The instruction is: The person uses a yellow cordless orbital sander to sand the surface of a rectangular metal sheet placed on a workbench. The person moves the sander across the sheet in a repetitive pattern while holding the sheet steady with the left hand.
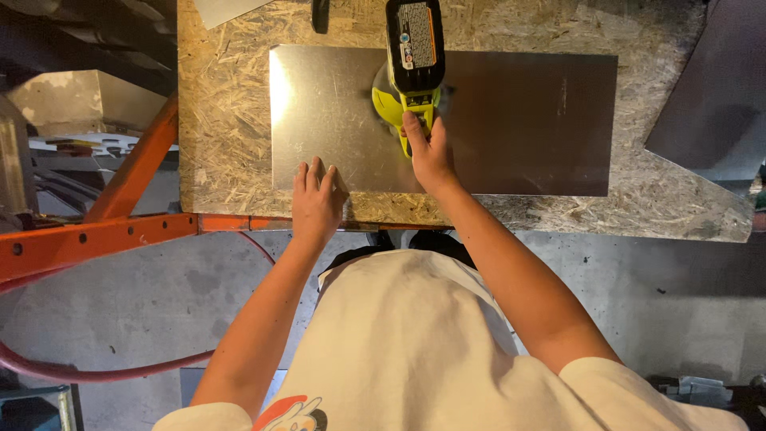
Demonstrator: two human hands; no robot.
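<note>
Your right hand (431,156) has its fingers curled shut around the handle of the yellow-green and black cordless power tool (411,68), index finger stretched forward along the grip, so the tool stands on its head with the black battery pack facing up at you and its working end pressed down on the metal; what kind of head it carries is hidden under the body. Your left hand (317,199) lies flat and open, fingers spread and grasping nothing, palm bearing down on the near edge of the flat rectangular sheet of grey metal (527,128), which looks like a way to keep the sheet from sliding or spinning under the tool. The sheet rests near the front edge of the rough chipboard work surface (227,120), close enough that both arms reach it easily. An orange steel frame (104,235) carries the board on the left, a red hose (96,371) loops across the concrete floor below, and a darker metal sheet (718,96) lies at the far right.
</note>
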